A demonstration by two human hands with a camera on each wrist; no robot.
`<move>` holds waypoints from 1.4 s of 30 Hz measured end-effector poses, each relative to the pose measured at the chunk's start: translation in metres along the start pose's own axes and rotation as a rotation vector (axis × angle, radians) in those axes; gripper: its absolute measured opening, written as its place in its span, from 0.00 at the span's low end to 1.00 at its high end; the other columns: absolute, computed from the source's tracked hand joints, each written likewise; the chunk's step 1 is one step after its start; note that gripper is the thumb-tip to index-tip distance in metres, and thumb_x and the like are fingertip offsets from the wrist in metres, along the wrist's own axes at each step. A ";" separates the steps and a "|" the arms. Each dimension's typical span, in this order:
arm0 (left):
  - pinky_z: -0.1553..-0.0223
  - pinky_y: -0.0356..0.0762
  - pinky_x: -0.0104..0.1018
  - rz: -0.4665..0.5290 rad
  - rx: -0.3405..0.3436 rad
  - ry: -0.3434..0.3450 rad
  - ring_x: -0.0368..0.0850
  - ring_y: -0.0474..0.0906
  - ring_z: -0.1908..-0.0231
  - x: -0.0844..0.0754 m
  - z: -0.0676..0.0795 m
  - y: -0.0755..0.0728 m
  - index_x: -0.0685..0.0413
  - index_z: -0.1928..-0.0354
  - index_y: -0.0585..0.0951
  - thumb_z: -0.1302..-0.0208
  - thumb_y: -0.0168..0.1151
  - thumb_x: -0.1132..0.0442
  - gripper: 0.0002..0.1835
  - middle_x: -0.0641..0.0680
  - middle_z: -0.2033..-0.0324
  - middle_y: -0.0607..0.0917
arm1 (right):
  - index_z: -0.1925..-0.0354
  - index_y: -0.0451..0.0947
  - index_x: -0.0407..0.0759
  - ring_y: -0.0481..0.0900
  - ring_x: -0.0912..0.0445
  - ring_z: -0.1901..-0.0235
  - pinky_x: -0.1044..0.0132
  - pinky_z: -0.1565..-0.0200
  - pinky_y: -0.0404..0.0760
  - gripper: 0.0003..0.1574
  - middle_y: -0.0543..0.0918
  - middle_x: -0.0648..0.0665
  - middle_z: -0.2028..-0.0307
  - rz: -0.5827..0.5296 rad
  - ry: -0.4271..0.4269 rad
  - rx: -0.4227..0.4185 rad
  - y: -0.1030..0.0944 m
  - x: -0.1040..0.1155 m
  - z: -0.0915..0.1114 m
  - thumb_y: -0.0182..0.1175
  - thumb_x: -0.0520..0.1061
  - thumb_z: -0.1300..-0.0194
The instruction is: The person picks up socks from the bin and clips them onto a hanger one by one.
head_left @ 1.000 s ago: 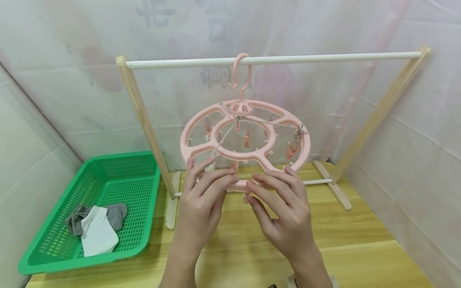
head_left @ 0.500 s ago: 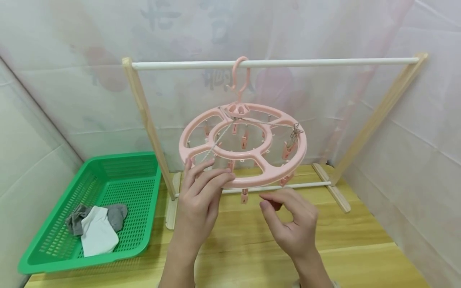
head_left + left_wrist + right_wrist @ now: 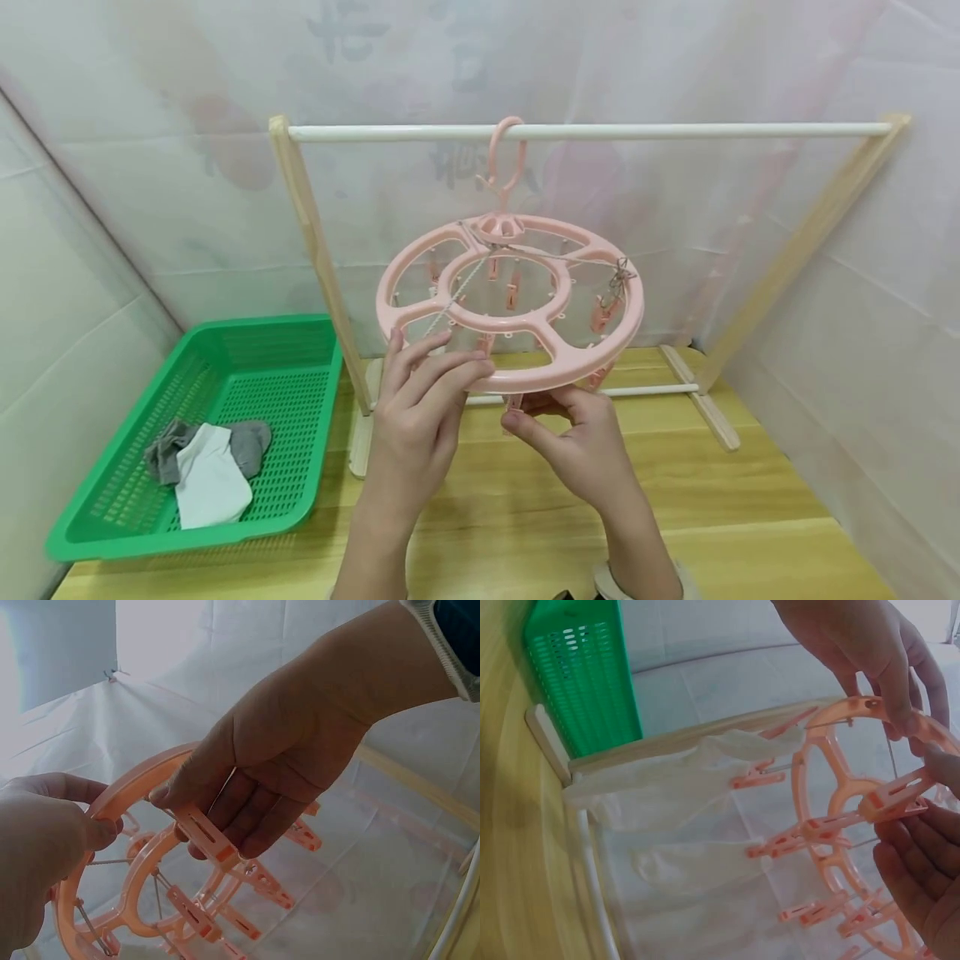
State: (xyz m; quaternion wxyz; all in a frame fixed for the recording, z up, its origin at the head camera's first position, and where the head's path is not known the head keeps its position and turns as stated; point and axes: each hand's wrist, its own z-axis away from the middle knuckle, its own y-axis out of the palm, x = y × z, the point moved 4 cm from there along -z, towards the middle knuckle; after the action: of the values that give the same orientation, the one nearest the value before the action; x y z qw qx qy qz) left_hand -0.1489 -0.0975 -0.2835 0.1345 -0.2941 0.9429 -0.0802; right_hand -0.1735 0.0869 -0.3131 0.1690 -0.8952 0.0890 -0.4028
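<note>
A pink round clip hanger [image 3: 577, 364] hangs by its hook from a white rail. My left hand [image 3: 418, 417] holds its near rim, fingers over the top and thumb underneath, as the left wrist view shows. Below the rim, my right hand [image 3: 583, 446] pinches a pink clothes peg [image 3: 898, 793] between thumb and fingers. Nothing shows between that peg's jaws. In the right wrist view, two pale socks, one larger [image 3: 656, 784] and one smaller, hang from other pegs. In the head view my left hand mostly hides them.
A green basket [image 3: 318, 467] at the left holds a white sock [image 3: 212, 483] and a grey sock [image 3: 250, 446]. The wooden stand [image 3: 806, 242] carries the white rail [image 3: 675, 132]. String crosses the hanger. Fabric walls stand behind and at both sides.
My right hand first left the rim and drew back to the right, then came in under it and took the front peg. My left hand stays on the rim.
</note>
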 end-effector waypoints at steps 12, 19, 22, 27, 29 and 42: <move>0.27 0.56 0.71 0.041 0.003 -0.023 0.60 0.75 0.35 -0.001 0.003 -0.003 0.50 0.52 0.88 0.37 0.70 0.70 0.12 0.53 0.50 0.88 | 0.61 0.84 0.46 0.88 0.59 0.66 0.68 0.58 0.87 0.13 0.87 0.52 0.68 0.005 -0.058 -0.008 -0.003 0.004 0.005 0.73 0.32 0.42; 0.27 0.66 0.55 0.013 -0.104 -0.055 0.65 0.77 0.41 0.025 0.008 -0.036 0.60 0.54 0.88 0.36 0.66 0.67 0.09 0.61 0.52 0.88 | 0.61 0.85 0.45 0.88 0.60 0.66 0.68 0.58 0.87 0.10 0.88 0.52 0.70 -0.007 -0.052 -0.015 -0.007 0.000 0.004 0.72 0.33 0.39; 0.27 0.65 0.45 -0.066 -0.086 -0.088 0.66 0.78 0.43 0.045 0.020 -0.057 0.62 0.54 0.88 0.27 0.62 0.58 0.14 0.62 0.54 0.88 | 0.62 0.85 0.44 0.87 0.60 0.67 0.69 0.58 0.87 0.10 0.88 0.52 0.71 -0.011 -0.056 -0.021 -0.009 0.001 0.004 0.71 0.32 0.39; 0.33 0.67 0.36 -0.248 0.006 -0.161 0.68 0.77 0.46 0.081 0.043 -0.100 0.62 0.51 0.87 0.30 0.63 0.62 0.12 0.64 0.54 0.88 | 0.61 0.85 0.44 0.87 0.60 0.68 0.70 0.58 0.86 0.10 0.88 0.51 0.72 -0.017 -0.066 -0.023 -0.013 0.001 0.005 0.70 0.32 0.38; 0.37 0.69 0.41 -0.333 0.070 -0.220 0.68 0.77 0.47 0.097 0.051 -0.119 0.60 0.48 0.86 0.36 0.67 0.69 0.14 0.65 0.53 0.87 | 0.61 0.85 0.45 0.87 0.60 0.68 0.69 0.58 0.86 0.10 0.88 0.51 0.71 -0.017 -0.061 -0.024 -0.013 0.002 0.004 0.71 0.32 0.39; 0.67 0.74 0.69 -0.668 0.691 -0.670 0.78 0.74 0.55 0.195 0.106 -0.198 0.60 0.25 0.65 0.34 0.66 0.66 0.36 0.77 0.44 0.75 | 0.60 0.85 0.45 0.87 0.61 0.67 0.69 0.59 0.86 0.10 0.88 0.53 0.70 0.003 -0.008 -0.014 -0.014 0.003 0.008 0.72 0.35 0.39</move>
State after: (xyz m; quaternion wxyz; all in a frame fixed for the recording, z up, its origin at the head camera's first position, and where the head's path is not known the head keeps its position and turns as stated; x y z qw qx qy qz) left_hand -0.1654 -0.3784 -0.3788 0.4806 -0.5239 0.6242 -0.3239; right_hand -0.1649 0.1013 -0.3105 0.1636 -0.8977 0.0928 -0.3984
